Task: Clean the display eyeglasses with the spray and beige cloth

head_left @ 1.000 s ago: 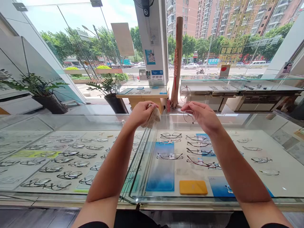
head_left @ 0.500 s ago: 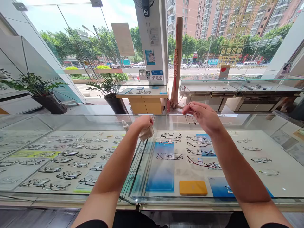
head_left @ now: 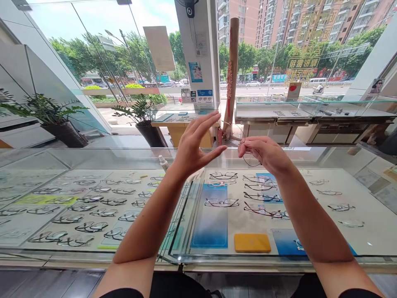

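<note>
A thin, round-rimmed pair of eyeglasses (head_left: pixel 235 133) is pinched near its bridge by my right hand (head_left: pixel 265 154). One lens rises at the upper left of the fingers and the other hangs below them. My left hand (head_left: pixel 200 142) is raised to the left of the eyeglasses, thumb and fingers spread, with nothing in it. A gap separates its fingertips from the frame. Beneath my left wrist, a pale cloth (head_left: pixel 196 174) shows only in small part on the glass counter (head_left: pixel 214 159). A small white spray bottle (head_left: pixel 163 163) stands left of that wrist.
Many eyeglasses (head_left: pixel 221 202) lie in rows inside the glass case below. A yellow case (head_left: pixel 252 243) sits near its front edge. Beyond the counter are a potted plant (head_left: pixel 144 120), a wooden post (head_left: pixel 233 70) and further display counters (head_left: pixel 273 111).
My left hand has let go of the cloth, risen and opened toward the eyeglasses. My right hand still holds them, now tilted somewhat differently, with the upper lens lower and further left.
</note>
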### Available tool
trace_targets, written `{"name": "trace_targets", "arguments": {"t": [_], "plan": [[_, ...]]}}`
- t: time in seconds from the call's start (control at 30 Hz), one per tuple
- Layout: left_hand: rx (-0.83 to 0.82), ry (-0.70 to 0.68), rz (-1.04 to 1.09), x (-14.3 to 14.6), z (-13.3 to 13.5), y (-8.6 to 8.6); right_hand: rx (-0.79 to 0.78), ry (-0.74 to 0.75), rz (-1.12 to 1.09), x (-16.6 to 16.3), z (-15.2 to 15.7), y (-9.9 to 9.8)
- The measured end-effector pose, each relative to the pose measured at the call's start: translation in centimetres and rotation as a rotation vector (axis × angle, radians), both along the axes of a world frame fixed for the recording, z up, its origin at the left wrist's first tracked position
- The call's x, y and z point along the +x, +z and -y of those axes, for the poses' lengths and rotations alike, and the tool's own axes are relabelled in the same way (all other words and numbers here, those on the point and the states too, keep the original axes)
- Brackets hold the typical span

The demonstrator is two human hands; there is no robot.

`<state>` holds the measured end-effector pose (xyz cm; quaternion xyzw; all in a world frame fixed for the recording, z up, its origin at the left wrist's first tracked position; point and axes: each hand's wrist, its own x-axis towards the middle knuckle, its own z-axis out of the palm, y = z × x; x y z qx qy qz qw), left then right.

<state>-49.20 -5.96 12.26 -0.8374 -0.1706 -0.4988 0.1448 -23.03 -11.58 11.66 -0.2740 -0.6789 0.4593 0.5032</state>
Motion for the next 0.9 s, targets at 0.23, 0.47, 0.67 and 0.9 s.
{"name": "trace_targets", "arguments": {"t": [0.23, 0.47, 0.67, 0.9], "plan": [[0.056, -0.070, -0.050, 0.2, 1.2, 0.6, 0.013, 0.123, 0.163, 0.4, 0.4, 0.2], [0.035, -0.104, -0.104, 0.3, 1.2, 0.5, 0.038, 0.189, 0.211, 0.8, 0.1, 0.2], [-0.064, -0.224, -0.162, 0.2, 2.5, 1.3, 0.146, 0.313, 0.331, 1.7, 0.0, 0.4], [-0.134, -0.305, -0.249, 0.2, 4.3, 2.1, 0.258, 0.364, 0.430, 2.1, 0.9, 0.7]]}}
